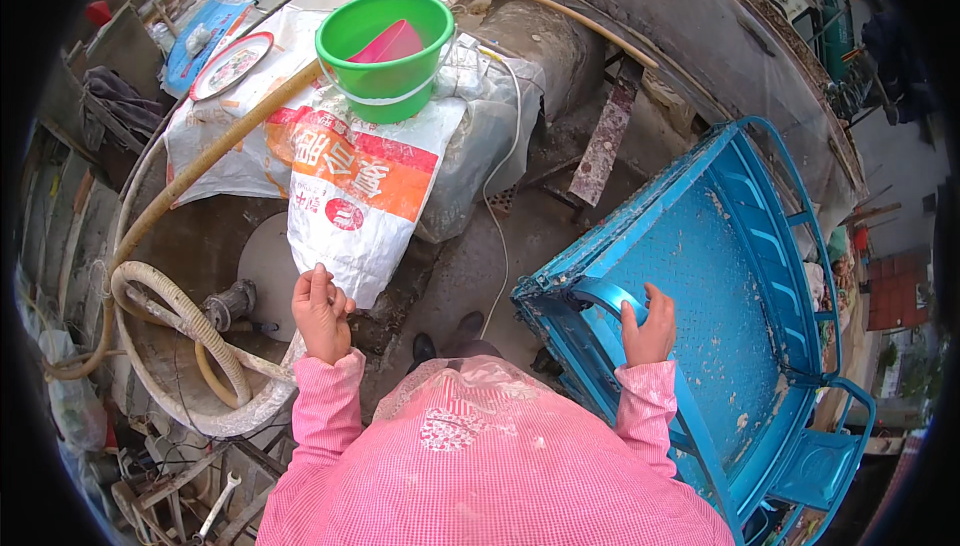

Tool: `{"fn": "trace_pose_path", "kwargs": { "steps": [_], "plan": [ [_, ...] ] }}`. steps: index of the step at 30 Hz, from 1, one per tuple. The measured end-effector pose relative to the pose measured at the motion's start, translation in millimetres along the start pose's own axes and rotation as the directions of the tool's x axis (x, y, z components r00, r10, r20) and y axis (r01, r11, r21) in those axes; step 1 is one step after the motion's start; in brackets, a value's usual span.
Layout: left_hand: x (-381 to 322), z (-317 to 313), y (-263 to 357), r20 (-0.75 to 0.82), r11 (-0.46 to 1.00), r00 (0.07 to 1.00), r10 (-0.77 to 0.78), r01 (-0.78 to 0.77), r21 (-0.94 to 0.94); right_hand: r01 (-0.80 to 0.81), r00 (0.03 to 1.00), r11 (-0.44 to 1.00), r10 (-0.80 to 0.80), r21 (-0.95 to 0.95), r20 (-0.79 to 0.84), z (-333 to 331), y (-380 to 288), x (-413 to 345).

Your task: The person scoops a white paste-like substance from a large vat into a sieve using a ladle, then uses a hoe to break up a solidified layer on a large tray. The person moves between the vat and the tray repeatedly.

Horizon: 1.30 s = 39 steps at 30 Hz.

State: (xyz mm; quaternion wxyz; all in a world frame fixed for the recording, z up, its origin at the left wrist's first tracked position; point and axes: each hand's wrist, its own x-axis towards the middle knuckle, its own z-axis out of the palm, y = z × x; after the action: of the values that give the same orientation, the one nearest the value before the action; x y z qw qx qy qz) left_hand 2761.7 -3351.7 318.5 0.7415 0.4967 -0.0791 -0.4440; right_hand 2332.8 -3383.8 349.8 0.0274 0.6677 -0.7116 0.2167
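Note:
My left hand (322,315) hangs in front of me with its fingers loosely curled, and no object shows in it. Just beyond it droops the lower corner of a white, red and orange woven sack (352,171) bearing writing. On the sack stands a green plastic bucket (390,100) with a white handle, and a pink plastic scoop or basin (390,43) lies inside. My right hand (649,328), thumb and fingers apart, is over the near edge of a blue metal cart bed (690,276). Beside its fingertips is a curved blue bar (611,297); contact is unclear.
At left is a round basin (259,415) with a pump (231,304) and a ribbed hose (202,343). An enamel plate (232,66) lies on the sacks. A white cable (499,246) crosses the floor. A wrench (219,505) rests lower left, and a long pole (540,6) lies behind.

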Motion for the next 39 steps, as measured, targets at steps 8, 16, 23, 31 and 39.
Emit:
{"fn": "trace_pose_path", "kwargs": {
  "steps": [8, 16, 23, 31, 39],
  "plan": [
    [50.9, 62.2, -6.6, 0.013, 0.989, 1.0, -0.021, 0.019, 0.146, -0.183, 0.976, 0.983, 0.18, 0.01, 0.119, -2.9, -13.8, 10.5],
    [106.9, 191.9, -63.2, 0.266, 0.892, 0.889, -0.374, 0.267, 0.364, -0.325, 0.946, 0.932, 0.323, 0.163, 0.039, -0.9, -12.7, 8.4],
    [196.1, 277.6, -103.2, 0.294, 0.762, 0.77, -0.567, 0.354, 0.542, -0.623, 0.782, 0.782, 0.622, 0.004, 0.043, 7.0, -23.6, 20.1],
    [289.3, 302.4, -106.8, 0.114, 0.787, 0.82, -0.561, 0.485, 0.381, -0.719, 0.687, 0.668, 0.725, -0.194, -0.051, 25.8, -30.3, 37.6],
    [321.3, 283.8, -101.3, 0.015, 0.783, 0.786, -0.618, 0.614, 0.1, -0.725, 0.565, 0.568, 0.814, -0.39, 0.136, 26.5, -30.0, 76.6]
  ]
}}
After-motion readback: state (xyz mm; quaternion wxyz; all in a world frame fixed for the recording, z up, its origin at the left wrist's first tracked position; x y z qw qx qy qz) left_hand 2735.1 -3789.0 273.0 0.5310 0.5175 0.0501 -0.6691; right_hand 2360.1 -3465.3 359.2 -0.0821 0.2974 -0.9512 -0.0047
